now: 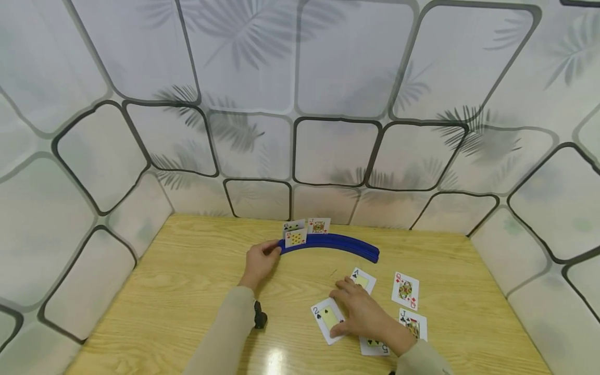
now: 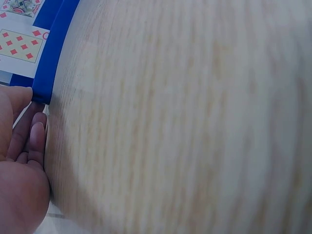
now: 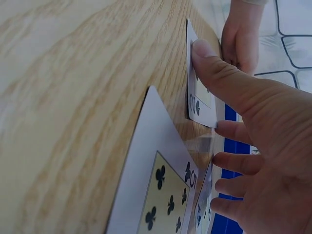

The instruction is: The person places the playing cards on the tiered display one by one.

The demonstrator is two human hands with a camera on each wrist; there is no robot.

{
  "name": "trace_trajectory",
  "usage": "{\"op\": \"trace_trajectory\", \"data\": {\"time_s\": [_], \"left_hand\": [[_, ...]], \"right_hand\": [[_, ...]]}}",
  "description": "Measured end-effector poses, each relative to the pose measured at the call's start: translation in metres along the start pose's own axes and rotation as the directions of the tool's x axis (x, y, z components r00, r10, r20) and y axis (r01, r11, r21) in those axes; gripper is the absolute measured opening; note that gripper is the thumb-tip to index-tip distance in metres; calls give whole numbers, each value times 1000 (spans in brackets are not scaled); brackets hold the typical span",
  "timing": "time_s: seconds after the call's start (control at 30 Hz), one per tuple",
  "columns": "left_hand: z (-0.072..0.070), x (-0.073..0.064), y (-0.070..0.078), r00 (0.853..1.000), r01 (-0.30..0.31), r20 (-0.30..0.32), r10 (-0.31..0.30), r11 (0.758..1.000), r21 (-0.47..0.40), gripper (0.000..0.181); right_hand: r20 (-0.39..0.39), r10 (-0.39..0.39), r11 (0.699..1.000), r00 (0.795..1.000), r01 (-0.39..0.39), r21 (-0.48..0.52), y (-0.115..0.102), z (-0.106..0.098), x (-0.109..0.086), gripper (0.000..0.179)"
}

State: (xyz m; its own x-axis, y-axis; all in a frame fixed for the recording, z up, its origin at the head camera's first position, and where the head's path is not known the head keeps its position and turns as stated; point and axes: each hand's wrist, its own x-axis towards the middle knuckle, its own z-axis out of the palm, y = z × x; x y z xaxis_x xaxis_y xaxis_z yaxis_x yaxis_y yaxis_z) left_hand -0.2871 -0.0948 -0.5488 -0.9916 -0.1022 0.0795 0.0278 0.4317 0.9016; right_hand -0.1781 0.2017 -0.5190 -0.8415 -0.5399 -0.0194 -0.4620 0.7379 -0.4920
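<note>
My left hand (image 1: 260,264) pinches the left end of a curved blue card holder (image 1: 339,241) between thumb and fingers. In that holder stand a black six (image 1: 294,225), a red diamonds number card (image 1: 296,238) and a jack of diamonds (image 1: 319,225). Over the loose cards, my right hand (image 1: 363,311) has its thumb on the face of a two of spades (image 1: 324,315) lying on the table. Its index fingertip meets that card's edge in the right wrist view, the other fingers stretched out. An ace of clubs (image 1: 363,279) lies partly covered by the fingers.
Right of the right hand lie a queen of diamonds (image 1: 405,290) and a black jack (image 1: 414,323). A five of clubs (image 3: 165,195) shows under the right wrist. Behind the wooden table (image 1: 187,291) rises a patterned cloth wall (image 1: 253,151).
</note>
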Motion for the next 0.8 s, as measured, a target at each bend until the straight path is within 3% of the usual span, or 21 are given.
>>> {"op": "trace_trajectory", "data": {"time_s": [0.5,0.67,0.8], "left_hand": [[0,0,-2,1000,-10,0,10,1000,4,28],[-1,0,-2,1000,-19,-1,19,1000,11,28],[-1,0,-2,1000,-19,-1,19,1000,7,28]], "right_hand": [[-69,19,999,997,-15,49,-10,1,6,62],[-69,64,993,996,-57,100,-12,1,8,50],[-95,52,990,994,-39,136,-11,1,11,39]]}}
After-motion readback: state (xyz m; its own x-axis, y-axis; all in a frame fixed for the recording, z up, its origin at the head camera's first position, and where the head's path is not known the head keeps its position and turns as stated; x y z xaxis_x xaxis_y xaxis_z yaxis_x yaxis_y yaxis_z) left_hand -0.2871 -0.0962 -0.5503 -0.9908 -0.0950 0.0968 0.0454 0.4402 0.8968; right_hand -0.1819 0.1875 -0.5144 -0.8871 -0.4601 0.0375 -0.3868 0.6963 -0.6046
